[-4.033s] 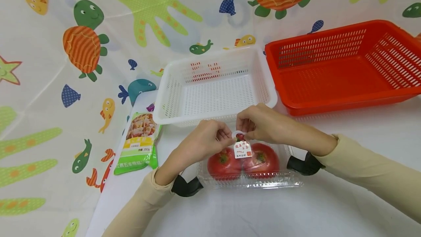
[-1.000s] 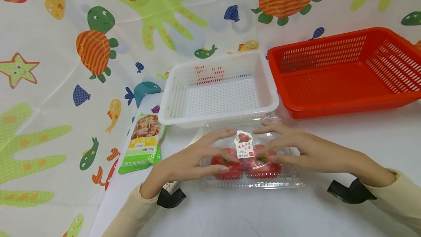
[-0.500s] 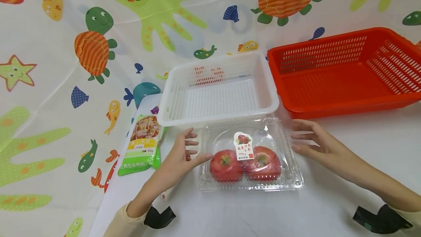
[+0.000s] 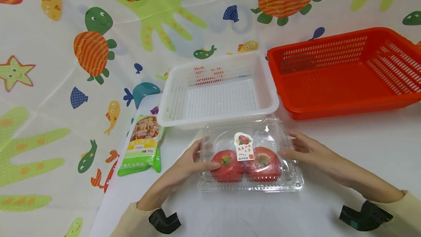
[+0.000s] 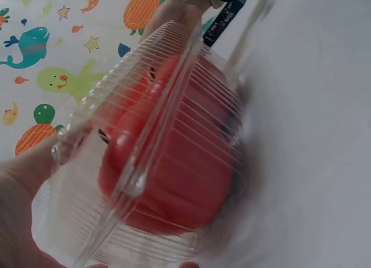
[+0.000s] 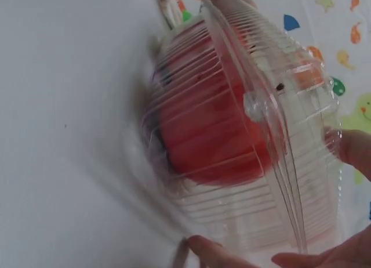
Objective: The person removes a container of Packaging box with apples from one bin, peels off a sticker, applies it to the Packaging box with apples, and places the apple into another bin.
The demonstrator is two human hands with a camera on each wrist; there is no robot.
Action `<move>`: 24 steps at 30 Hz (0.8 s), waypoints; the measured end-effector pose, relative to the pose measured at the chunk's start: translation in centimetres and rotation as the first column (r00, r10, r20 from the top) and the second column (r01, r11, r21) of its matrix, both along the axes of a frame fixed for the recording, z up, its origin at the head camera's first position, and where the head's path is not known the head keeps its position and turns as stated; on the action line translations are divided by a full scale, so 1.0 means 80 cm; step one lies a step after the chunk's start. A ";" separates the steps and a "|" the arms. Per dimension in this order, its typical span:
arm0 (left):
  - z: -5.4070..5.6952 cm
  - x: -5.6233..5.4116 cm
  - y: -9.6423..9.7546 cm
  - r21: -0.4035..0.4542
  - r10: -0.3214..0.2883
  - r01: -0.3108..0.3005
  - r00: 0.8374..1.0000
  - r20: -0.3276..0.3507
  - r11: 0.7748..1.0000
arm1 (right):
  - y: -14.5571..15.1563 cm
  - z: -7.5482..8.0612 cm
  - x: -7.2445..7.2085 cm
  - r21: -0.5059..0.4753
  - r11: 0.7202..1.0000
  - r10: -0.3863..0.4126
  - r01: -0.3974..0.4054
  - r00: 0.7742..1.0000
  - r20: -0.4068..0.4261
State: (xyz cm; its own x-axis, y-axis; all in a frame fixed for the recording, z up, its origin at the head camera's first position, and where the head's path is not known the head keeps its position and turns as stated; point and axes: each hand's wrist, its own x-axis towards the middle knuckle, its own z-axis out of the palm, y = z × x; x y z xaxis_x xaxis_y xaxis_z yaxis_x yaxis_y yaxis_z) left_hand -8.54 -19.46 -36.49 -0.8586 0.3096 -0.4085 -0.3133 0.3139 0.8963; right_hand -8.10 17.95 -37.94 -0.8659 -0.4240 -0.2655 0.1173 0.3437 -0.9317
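A clear plastic clamshell box [image 4: 250,185] holds two red apples [image 4: 227,165] and carries a white label [image 4: 244,146] printed "APPLE" on its lid. My left hand [image 4: 184,165] grips the box's left side, thumb over the lid and fingers round the far side, partly hidden. On the opposite side my right hand [image 4: 312,153] grips it in the same way, its thumb on the lid. In the right wrist view, fingertips [image 6: 208,250] reach under the rim of the box. The left wrist view shows the lid and base pressed together at the rim.
Behind the box stands a white slotted basket [image 4: 217,118]; a red basket [image 4: 352,107] is to its right. A green food packet [image 4: 141,145] lies at the left, with a small purple item [image 4: 155,109] behind it. A cartoon-print cloth [image 4: 204,25] hangs behind.
Earlier both hands pinched the label and then spread flat over the lid. They parted to the box's sides, and now they have closed in and taken hold of it.
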 end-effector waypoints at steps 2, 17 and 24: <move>-0.001 0.000 -0.001 0.024 -0.007 0.007 1.000 0.008 1.000 | -0.001 0.001 -0.001 -0.006 1.000 -0.006 0.006 1.000 0.025; -0.007 0.004 0.001 0.269 -0.085 0.072 0.996 0.036 0.960 | 0.002 -0.005 0.012 -0.084 0.996 0.016 0.002 0.977 0.215; -0.005 0.008 0.000 0.258 -0.082 0.081 0.997 -0.005 0.963 | -0.001 -0.008 0.021 -0.100 0.995 0.009 0.017 0.967 0.253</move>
State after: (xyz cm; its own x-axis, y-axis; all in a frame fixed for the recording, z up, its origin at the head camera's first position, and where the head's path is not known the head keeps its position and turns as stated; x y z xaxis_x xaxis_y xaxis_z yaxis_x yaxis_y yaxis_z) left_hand -7.93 -19.46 -36.88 -0.8242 0.4737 -0.3102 -0.3013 0.0970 0.9486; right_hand -6.46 17.83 -38.56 -0.7778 -0.4561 -0.4324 0.3550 0.2488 -0.9011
